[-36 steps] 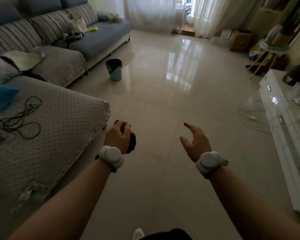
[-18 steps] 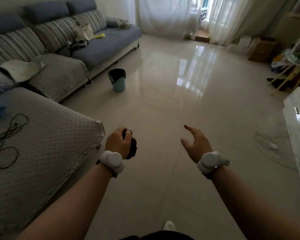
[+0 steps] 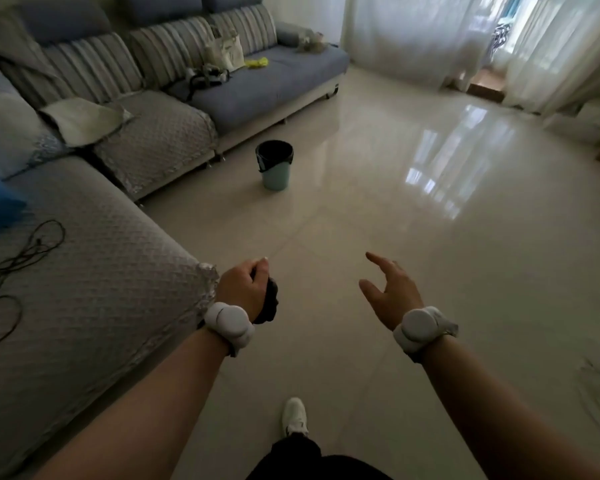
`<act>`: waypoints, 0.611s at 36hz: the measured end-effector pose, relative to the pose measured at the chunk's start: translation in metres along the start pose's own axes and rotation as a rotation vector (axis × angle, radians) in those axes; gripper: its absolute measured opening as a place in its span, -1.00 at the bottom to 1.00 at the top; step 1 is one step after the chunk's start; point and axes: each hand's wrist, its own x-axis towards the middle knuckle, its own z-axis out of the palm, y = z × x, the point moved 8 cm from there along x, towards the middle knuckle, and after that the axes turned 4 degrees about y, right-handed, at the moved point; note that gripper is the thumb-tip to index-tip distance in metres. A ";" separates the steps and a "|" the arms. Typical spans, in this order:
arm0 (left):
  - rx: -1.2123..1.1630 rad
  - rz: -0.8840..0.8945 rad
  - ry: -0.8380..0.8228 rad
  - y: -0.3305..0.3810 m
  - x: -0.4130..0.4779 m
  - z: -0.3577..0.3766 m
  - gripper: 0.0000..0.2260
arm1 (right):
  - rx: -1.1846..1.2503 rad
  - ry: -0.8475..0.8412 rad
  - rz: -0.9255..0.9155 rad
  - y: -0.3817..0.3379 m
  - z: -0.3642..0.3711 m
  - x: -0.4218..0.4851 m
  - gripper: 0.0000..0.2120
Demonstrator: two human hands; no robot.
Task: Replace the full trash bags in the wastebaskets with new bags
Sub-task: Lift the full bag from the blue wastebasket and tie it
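Observation:
A teal wastebasket [image 3: 275, 176] lined with a black trash bag [image 3: 274, 154] stands on the tiled floor just in front of the sofa, well ahead of both hands. My left hand [image 3: 245, 289] grips a black folded or rolled bag [image 3: 269, 303] by the corner of the sofa's near section. My right hand [image 3: 390, 296] hovers over the floor, fingers spread and relaxed, holding nothing. I cannot see inside the wastebasket.
A long grey and blue sofa [image 3: 125, 140] runs along the left with cushions, a bag and a black cable [image 3: 18, 261] on it. White curtains [image 3: 413, 32] hang at the back. Glossy tiled floor [image 3: 430, 237] stretches ahead. My white shoe [image 3: 294, 415] is below.
I have walked forward and turned left, so the wastebasket looks nearer and more central. The white cabinet on the right has left the view. Both hands keep their poses.

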 end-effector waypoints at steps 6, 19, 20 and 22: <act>0.024 0.001 0.047 0.030 0.126 0.042 -0.67 | -0.040 0.017 0.030 0.019 -0.023 0.126 -0.49; 0.037 -0.021 0.053 0.080 0.305 0.152 -0.66 | 0.000 -0.010 0.039 0.071 -0.041 0.335 -0.49; 0.042 -0.038 0.065 0.082 0.318 0.160 -0.67 | -0.003 -0.026 0.022 0.076 -0.040 0.355 -0.49; 0.047 -0.053 0.081 0.085 0.340 0.172 -0.68 | -0.008 -0.039 -0.006 0.077 -0.042 0.387 -0.49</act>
